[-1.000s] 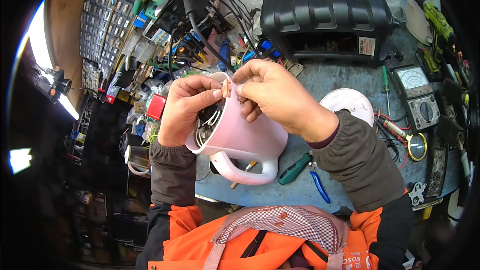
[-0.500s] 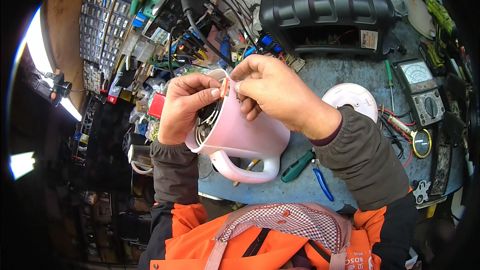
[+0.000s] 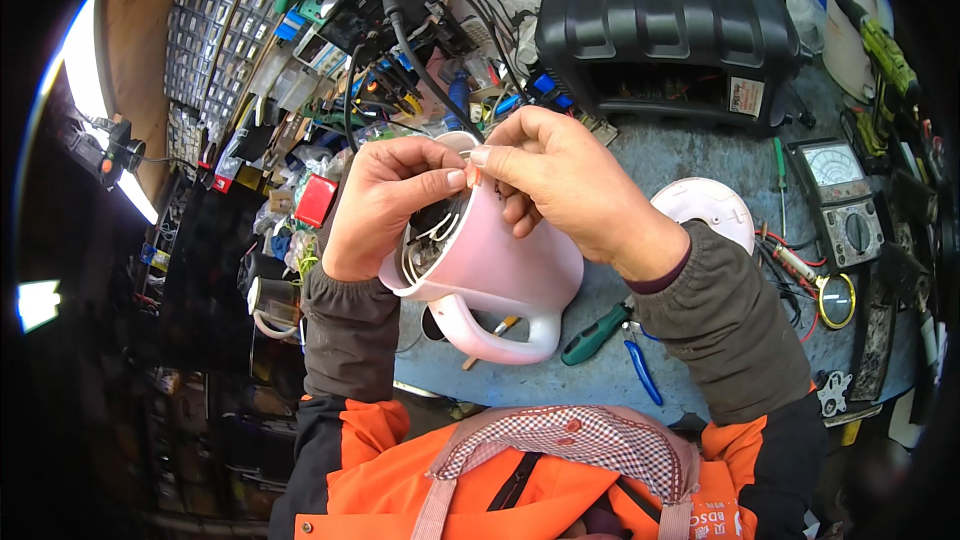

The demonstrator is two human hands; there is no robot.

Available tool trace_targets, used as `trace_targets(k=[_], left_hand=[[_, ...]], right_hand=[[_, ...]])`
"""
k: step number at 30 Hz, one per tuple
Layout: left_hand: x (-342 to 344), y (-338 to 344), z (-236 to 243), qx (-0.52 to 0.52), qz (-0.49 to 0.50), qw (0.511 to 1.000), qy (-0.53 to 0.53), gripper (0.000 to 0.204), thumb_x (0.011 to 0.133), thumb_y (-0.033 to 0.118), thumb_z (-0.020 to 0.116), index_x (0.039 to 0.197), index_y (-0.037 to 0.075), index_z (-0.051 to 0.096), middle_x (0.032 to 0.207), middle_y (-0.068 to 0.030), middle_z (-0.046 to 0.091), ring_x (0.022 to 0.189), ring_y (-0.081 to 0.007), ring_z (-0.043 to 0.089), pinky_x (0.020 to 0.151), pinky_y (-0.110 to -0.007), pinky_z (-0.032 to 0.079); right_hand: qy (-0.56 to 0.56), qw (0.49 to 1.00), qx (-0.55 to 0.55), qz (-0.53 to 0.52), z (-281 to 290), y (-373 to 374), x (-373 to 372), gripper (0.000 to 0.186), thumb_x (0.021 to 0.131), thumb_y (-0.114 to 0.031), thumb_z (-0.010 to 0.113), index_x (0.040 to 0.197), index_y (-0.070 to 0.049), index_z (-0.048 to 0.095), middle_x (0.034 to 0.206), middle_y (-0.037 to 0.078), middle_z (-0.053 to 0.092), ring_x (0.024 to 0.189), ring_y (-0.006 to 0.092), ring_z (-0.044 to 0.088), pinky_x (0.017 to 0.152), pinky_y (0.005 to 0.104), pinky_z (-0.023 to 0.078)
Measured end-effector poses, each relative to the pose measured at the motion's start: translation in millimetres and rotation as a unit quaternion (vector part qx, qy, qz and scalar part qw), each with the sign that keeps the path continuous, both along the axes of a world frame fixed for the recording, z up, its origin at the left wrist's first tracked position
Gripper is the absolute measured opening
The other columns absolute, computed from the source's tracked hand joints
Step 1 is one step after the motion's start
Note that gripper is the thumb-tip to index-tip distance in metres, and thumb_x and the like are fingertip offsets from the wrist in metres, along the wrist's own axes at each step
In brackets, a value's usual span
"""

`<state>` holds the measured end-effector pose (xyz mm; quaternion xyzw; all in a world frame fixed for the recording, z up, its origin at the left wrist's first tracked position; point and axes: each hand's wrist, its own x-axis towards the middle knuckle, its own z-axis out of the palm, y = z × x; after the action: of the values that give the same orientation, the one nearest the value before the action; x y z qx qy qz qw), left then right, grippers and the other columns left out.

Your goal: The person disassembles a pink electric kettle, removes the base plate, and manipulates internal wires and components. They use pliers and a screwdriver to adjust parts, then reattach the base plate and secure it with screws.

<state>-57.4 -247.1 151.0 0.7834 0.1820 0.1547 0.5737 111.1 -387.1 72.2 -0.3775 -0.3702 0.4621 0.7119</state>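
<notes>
A pale pink plastic jug (image 3: 525, 260) with a loop handle (image 3: 485, 338) lies tilted on the bench, its open end toward the left. White wires (image 3: 437, 230) show inside that opening. At the rim, my left hand (image 3: 385, 205) pinches a small orange piece (image 3: 474, 178) between thumb and forefinger. My right hand (image 3: 590, 195) is closed at the same spot, thumb against forefinger; whatever its fingertips hold is hidden. Its other fingers curl against the jug's side.
Right of the jug lie a round white cover (image 3: 705, 210), a green-handled screwdriver (image 3: 597, 333), blue-handled pliers (image 3: 643, 372) and an analog multimeter (image 3: 842, 202). A black ribbed housing (image 3: 665, 35) stands behind. Tools and cables crowd the back left.
Both hands' fingertips have come closer together at the rim, covering more of the orange piece. The whole view has shifted slightly.
</notes>
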Motion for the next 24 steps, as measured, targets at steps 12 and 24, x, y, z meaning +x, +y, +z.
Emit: trace_targets(k=[12,24], left_hand=[[8,-5,2,0.049,-0.01,0.998,0.046,0.015,0.1,0.006,0.08,0.108,-0.006,0.08,0.098,-0.0048,0.079,0.088,-0.0092,0.071,0.082,-0.026,0.058],[7,-7,5,0.027,-0.022,0.999,0.015,0.017,0.102,0.009,0.079,0.113,-0.004,0.078,0.101,-0.0056,0.079,0.091,-0.0095,0.073,0.084,-0.026,0.059]], right_hand=[[-0.013,0.999,-0.011,-0.038,4,-2,-1,0.024,0.102,-0.016,0.072,0.114,0.002,0.062,0.086,0.006,0.069,0.063,0.0097,0.062,0.051,0.0258,0.051],[0.091,0.996,0.003,-0.01,-11,7,4,0.02,0.109,-0.025,0.064,0.111,-0.005,0.063,0.081,0.001,0.062,0.058,0.0104,0.058,0.049,0.0278,0.048]])
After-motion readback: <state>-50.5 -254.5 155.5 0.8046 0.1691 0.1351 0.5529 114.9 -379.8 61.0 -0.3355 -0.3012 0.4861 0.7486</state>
